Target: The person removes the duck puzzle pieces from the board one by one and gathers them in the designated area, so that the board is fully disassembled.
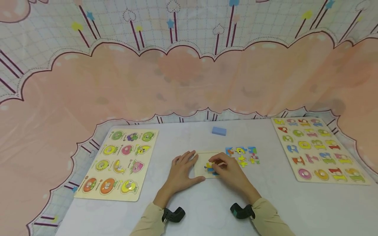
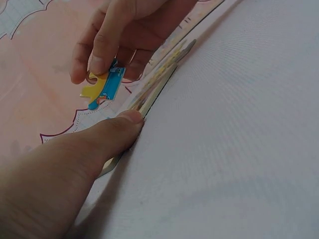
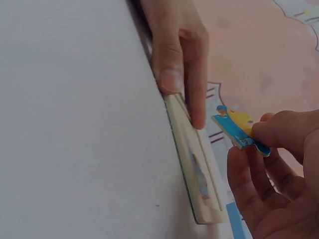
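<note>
My right hand point(image 1: 228, 170) pinches a blue and yellow jigsaw piece point(image 3: 234, 127) between thumb and fingers, raised above a small wooden puzzle tray point(image 1: 200, 160). Seen from the left wrist, the piece point(image 2: 105, 87) is tilted, its knobs sticking out. My left hand point(image 1: 183, 168) lies along the tray's left side with fingers spread. Its thumb point(image 2: 119, 127) rests on the tray's near edge. A patch of blue shows low in the tray, partly hidden by the right hand. Several loose jigsaw pieces point(image 1: 241, 150) lie just right of the tray, some behind the right hand.
A fruit puzzle board point(image 1: 134, 177) lies at the left of the white table point(image 1: 177, 137). On the right is a board of colourful numbers or letters point(image 1: 301, 154). Behind the tray sits a blue block point(image 1: 219, 131). A patterned curtain point(image 1: 183, 78) hangs along the back.
</note>
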A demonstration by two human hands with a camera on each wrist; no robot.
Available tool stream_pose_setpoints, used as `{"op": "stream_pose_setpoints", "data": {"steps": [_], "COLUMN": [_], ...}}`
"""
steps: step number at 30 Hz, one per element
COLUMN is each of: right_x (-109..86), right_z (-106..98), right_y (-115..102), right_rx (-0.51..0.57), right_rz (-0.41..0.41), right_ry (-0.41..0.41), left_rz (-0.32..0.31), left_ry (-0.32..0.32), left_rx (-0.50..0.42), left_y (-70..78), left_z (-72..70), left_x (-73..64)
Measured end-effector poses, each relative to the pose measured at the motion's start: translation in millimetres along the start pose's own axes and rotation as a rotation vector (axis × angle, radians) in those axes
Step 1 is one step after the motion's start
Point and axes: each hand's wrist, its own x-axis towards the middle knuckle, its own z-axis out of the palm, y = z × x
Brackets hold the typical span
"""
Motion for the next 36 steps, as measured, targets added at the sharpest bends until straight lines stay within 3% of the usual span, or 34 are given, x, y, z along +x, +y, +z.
{"op": "stream_pose_setpoints", "data": {"steps": [7,22,36], "right_x": [-5.4,-3.8,-16.2], "right_z": [-7.9,-21.0,-54.1], "right_y": [-0.2,3.3,16.1], "right_rx": [0.065,0.035,-0.008], "right_rz": [0.117,0.112,0.132], "right_ry": [0.015,0.008,0.019], "left_rz": [-0.002,-0.002,0.002], "left_ry": [-0.022,-0.005,-0.025], "left_rx": [0.006,0.026,0.045], "left_y": [1.2,-2.4,-2.4], "left_z": [2.3,0.7,-0.7], "left_x": [-4.0,-4.6,1.1]}}
